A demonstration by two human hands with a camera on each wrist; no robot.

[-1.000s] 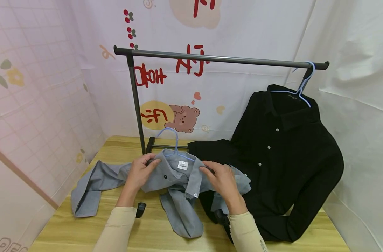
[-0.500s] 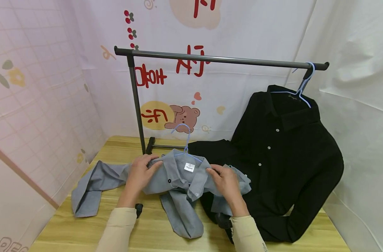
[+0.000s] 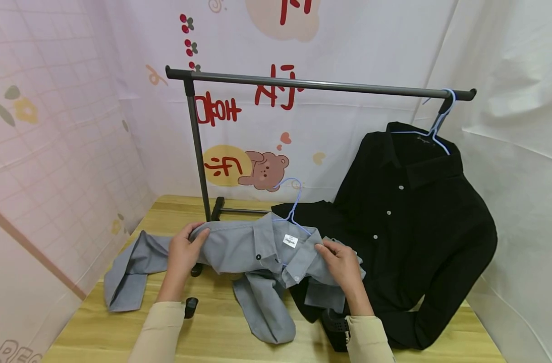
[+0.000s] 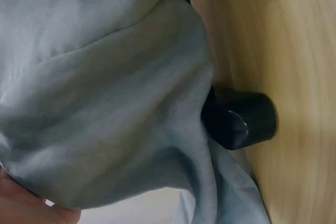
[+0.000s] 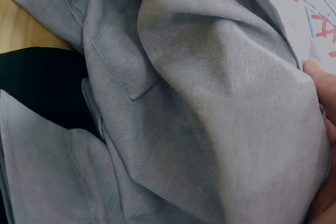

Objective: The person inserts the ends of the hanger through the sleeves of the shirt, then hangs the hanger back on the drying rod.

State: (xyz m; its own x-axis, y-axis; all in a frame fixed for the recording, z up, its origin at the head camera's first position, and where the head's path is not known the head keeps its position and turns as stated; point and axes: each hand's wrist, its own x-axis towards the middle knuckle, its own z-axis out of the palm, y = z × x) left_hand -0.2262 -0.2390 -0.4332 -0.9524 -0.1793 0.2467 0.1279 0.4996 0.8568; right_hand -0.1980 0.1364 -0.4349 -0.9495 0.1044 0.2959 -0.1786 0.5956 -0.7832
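Note:
A grey button shirt (image 3: 235, 244) is held up over the table, with a blue hanger (image 3: 295, 204) inside its collar and the hook standing up. My left hand (image 3: 183, 252) grips the shirt at its left shoulder, thumb in front. At the right side of the collar my right hand (image 3: 341, 262) pinches the cloth between thumb and fingers. One grey sleeve (image 3: 128, 272) trails on the table to the left, while another grey piece (image 3: 267, 312) hangs down in front. In the right wrist view the shirt's folds (image 5: 236, 93) fill most of the picture.
A dark metal rack (image 3: 303, 83) stands behind the shirt. From its right end hangs a black shirt (image 3: 421, 227) on a blue hanger (image 3: 439, 121), its lower part spread on the wooden table (image 3: 217, 338). The rack's foot (image 4: 244, 121) pokes out under the grey cloth.
My left hand has slid left from the collar to the shoulder, spreading the cloth. The collar, hanger and right hand have shifted to the right.

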